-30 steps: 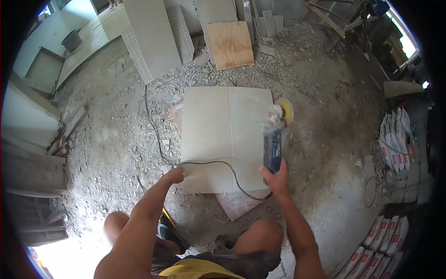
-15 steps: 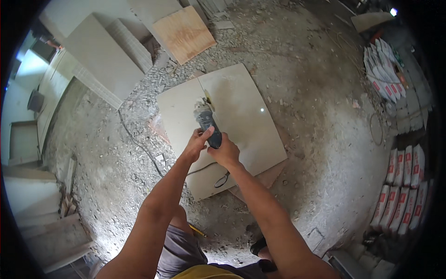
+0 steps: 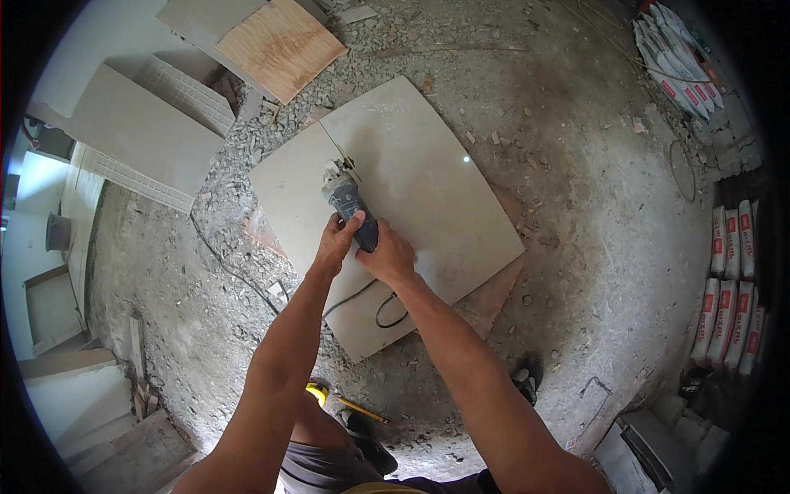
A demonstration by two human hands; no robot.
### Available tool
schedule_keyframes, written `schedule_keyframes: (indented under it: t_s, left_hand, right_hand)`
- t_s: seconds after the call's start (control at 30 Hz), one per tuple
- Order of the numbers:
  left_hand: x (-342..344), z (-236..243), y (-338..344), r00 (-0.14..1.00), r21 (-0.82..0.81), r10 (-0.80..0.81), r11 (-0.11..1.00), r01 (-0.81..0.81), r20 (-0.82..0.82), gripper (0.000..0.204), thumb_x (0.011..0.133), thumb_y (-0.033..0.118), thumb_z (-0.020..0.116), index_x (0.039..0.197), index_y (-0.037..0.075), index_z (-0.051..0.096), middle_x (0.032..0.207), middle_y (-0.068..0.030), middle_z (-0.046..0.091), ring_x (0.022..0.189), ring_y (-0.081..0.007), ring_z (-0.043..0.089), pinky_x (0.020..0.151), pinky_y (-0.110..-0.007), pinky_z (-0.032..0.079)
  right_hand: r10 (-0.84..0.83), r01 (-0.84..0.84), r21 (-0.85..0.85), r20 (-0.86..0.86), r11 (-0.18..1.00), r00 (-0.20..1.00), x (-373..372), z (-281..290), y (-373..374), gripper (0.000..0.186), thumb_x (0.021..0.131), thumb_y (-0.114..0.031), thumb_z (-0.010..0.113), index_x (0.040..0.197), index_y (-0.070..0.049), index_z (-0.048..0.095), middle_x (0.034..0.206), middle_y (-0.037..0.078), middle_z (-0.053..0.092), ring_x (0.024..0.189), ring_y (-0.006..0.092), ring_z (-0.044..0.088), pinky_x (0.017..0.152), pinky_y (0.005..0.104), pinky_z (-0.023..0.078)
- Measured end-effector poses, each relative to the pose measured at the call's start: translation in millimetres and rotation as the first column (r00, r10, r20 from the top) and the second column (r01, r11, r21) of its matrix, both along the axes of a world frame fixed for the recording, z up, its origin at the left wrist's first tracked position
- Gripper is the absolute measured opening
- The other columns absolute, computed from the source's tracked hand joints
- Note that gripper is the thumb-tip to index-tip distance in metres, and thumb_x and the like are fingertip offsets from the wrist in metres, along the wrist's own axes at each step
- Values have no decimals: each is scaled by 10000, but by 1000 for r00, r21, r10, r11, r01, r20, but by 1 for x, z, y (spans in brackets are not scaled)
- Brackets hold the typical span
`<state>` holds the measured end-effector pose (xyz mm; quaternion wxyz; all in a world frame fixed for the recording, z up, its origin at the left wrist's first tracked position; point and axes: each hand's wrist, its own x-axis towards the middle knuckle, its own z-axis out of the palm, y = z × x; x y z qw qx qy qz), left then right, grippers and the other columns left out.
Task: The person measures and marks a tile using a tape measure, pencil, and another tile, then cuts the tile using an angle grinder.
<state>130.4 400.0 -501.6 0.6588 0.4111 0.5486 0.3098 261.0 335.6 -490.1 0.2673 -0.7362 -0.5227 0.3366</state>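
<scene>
Both of my hands grip a dark angle grinder over a large pale tile. My left hand is closed round its body from the left side. My right hand wraps the rear end of the handle. The grinder's head points away from me, and its disc stands edge-on at a thin straight cut line that runs to the tile's far edge. Whether the disc is spinning I cannot tell. A black power cord loops across the near part of the tile.
Beneath the tile lies a reddish board. Rubble and chips cover the floor around it. Big slabs and a plywood sheet lie at the far left. Bags are stacked at right. A yellow tape measure and a pencil lie near my leg.
My view has shifted and turned, so the tile appears rotated. The grinder has come toward me along the line, and more of the cut shows beyond its head. Both hands keep their grip.
</scene>
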Motion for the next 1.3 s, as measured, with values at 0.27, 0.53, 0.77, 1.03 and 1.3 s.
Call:
schedule_keyframes:
  t_s: [0.27,0.53,0.77,1.03,1.3]
  left_hand:
    - [-2,-7,7,994,-17,-61,998,59,-92,837,820,543,772,1344,-43,485,1209,-163,612,1181,-259,539,1081,-371,361]
    - [-1,-8,8,995,26,-74,997,76,-63,837,829,542,765,1331,-66,484,1242,-178,606,1201,-255,533,1081,-360,358]
    - [-4,-15,10,994,24,-81,996,83,-78,826,833,549,758,1306,-75,497,1201,-171,616,1150,-245,546,1048,-357,382]
    - [-4,-18,0,984,30,-147,988,151,-102,796,838,540,755,1267,-87,515,1152,-162,629,1082,-234,561,974,-356,426]
    - [1,-17,-15,984,33,-139,989,143,-110,769,840,538,753,1255,-69,528,1149,-152,628,1067,-220,554,959,-348,426]
  right_hand:
    - [35,-40,-93,-54,995,998,6,3,4,600,709,-283,766,1196,-44,509,1036,203,694,967,410,679,851,505,532]
    - [19,-21,-66,-22,998,1000,6,-2,5,591,718,-310,754,1189,-56,502,977,207,704,940,421,683,847,502,530]
    - [44,-48,-141,-35,989,998,8,3,8,605,718,-318,752,1196,-42,503,1037,200,695,981,410,677,870,496,528]
    - [47,-49,-157,-20,986,999,12,-1,-8,617,703,-326,766,1173,-30,497,994,213,700,963,411,683,852,493,532]
    - [45,-48,-144,-28,988,999,16,-6,-23,623,695,-315,758,1176,-27,487,992,220,692,963,428,675,850,496,528]
